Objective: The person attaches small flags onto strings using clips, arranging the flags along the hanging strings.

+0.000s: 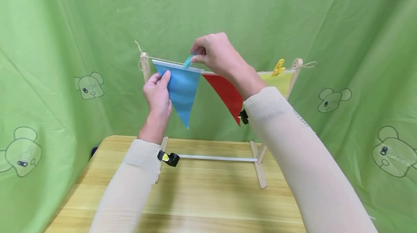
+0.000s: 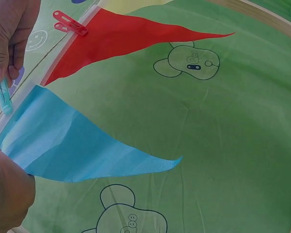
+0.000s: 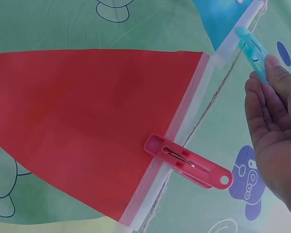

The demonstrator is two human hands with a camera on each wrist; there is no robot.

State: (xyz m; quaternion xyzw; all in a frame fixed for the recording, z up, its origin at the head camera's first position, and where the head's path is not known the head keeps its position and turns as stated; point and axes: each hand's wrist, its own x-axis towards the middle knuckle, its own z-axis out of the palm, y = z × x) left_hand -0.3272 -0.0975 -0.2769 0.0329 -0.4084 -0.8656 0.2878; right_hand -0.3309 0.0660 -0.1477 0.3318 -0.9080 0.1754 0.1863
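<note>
A blue triangular pennant (image 1: 184, 88) with a white top band hangs point down along a twine (image 3: 217, 93). Its left part is pinched by my left hand (image 1: 158, 93), thumb on the front. My right hand (image 1: 215, 53) pinches a light blue clothespin (image 1: 188, 61) at the pennant's top band, about midway along; whether its tip bites the twine too, I cannot tell. Beside it hangs a red pennant (image 1: 224, 93), partly behind my right arm in the head view. A red clothespin (image 3: 186, 162) clamps its top band to the twine.
A yellow pennant (image 1: 277, 80) hangs at the right under a yellow clothespin (image 1: 278, 67). The twine is tied between two wooden posts (image 1: 145, 68) of a stand, joined low down by a pale rod (image 1: 215, 158). It stands on a wooden table (image 1: 208, 196) before a green curtain (image 1: 114, 26).
</note>
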